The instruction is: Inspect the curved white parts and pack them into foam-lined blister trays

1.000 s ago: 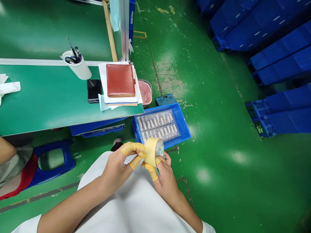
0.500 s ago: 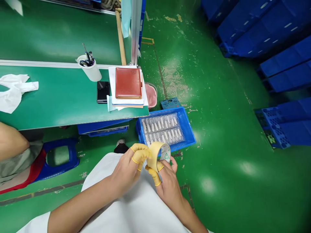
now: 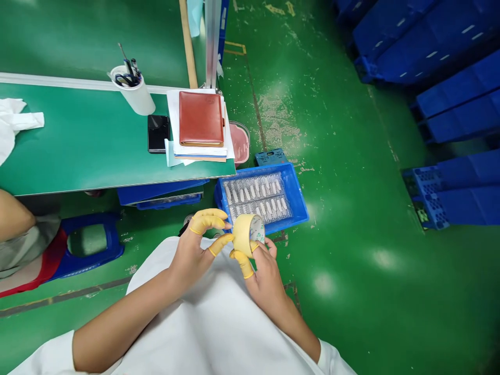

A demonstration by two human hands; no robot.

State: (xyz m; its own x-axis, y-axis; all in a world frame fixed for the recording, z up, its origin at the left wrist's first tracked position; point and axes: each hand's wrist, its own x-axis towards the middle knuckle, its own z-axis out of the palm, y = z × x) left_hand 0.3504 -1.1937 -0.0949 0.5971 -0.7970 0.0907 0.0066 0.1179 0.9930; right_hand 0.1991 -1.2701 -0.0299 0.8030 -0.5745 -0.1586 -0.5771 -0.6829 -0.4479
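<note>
My right hand (image 3: 266,271) grips a roll of pale yellow masking tape (image 3: 242,234), its thumb below and fingers reaching into and behind the ring. The roll's white inner core, printed in green, faces right. My left hand (image 3: 195,245) is just left of the roll, thumb and fingers apart in a loose curve. Its thumb tip is at the roll's edge; whether it touches cannot be made out. Yellow finger cots cover several fingertips on both hands. Beyond the roll, a blue crate (image 3: 300,205) holds rows of white pieces (image 3: 269,187) in a clear tray.
On the green workbench (image 3: 86,151) are a pen cup (image 3: 136,96), a phone (image 3: 158,140), a red-brown notebook (image 3: 201,119) on papers and a white cloth (image 3: 23,122). A pink bin (image 3: 239,143) stands beside it. A person (image 3: 15,237) sits left by a blue stool (image 3: 113,239). Blue crates (image 3: 422,36) stand right.
My left thumb and fingers have parted and drawn left from the tape roll. The roll stays in my right hand. The camera view has shifted slightly, with the bench now higher in view.
</note>
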